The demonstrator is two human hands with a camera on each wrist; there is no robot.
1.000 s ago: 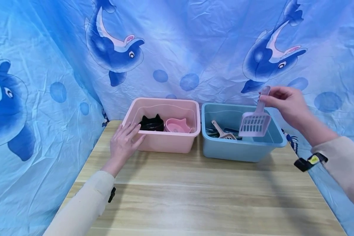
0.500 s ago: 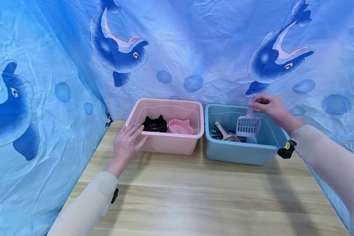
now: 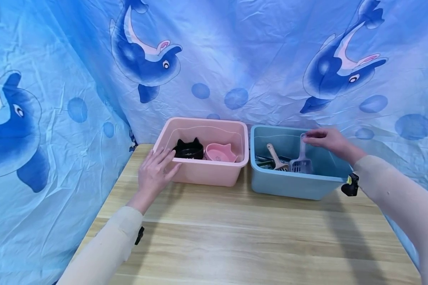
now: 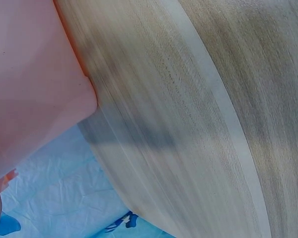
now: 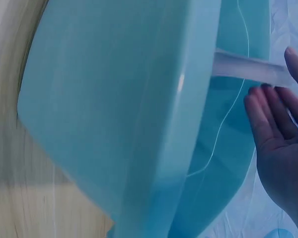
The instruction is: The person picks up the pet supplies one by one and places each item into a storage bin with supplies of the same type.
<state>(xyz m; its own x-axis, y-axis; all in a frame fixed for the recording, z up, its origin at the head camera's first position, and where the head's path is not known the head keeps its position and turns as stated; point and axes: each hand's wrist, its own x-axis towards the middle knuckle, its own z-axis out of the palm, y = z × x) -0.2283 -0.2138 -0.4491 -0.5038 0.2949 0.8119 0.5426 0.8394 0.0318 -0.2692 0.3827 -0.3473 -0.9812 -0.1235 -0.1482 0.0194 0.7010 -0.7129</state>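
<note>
My right hand (image 3: 329, 141) pinches the top of the handle of a pale lilac litter scoop (image 3: 302, 163), standing nearly upright with its slotted blade down inside the blue tub (image 3: 289, 188). In the right wrist view, the scoop's handle (image 5: 251, 68) reaches between thumb and fingers, its blade hidden behind the tub wall. A beige litter scoop (image 3: 276, 158) leans beside it over several dark items. My left hand (image 3: 153, 172) rests with extended fingers on the front left rim of the pink tub (image 3: 207, 174). That tub holds a black cat-eared bowl (image 3: 189, 150) and a pink one (image 3: 220, 153).
Both tubs stand side by side at the back of a wooden table (image 3: 214, 233), with a narrow gap between them. A blue dolphin-print cloth (image 3: 214, 59) hangs behind the table and along its sides.
My right hand has moved left and down, bringing the lilac scoop from above the blue tub down into it. My left hand stays on the pink tub's rim.
</note>
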